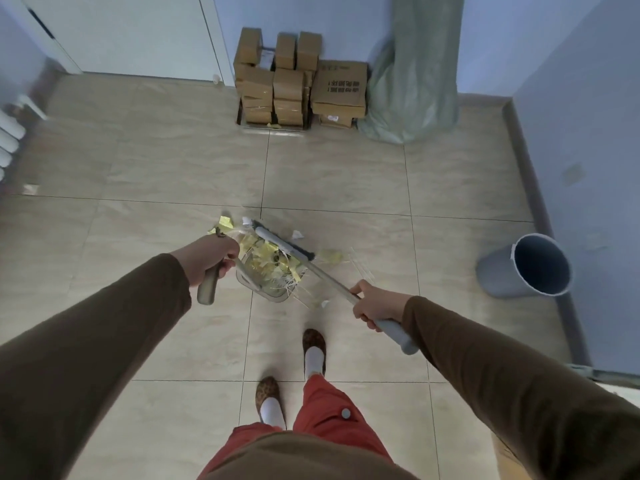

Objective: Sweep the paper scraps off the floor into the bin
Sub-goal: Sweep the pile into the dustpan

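My left hand [212, 258] grips the beige handle of a clear dustpan [266, 287] that holds a heap of yellow and white paper scraps [268, 259]. My right hand [372, 304] is closed round the shaft of a grey broom [287, 244], whose head lies across the far edge of the pan. A few scraps [330, 255] and thin sticks lie on the tiles to the right of the pan, and another yellow scrap [227, 222] lies beyond it. The grey bin [526, 268] stands by the right wall, well to the right of the broom.
Stacked cardboard boxes [301, 81] and a green sack [415, 74] stand against the far wall. A radiator [8, 140] is at the left edge, with one scrap [30, 189] on the floor near it. My feet [313, 351] stand just behind the dustpan.
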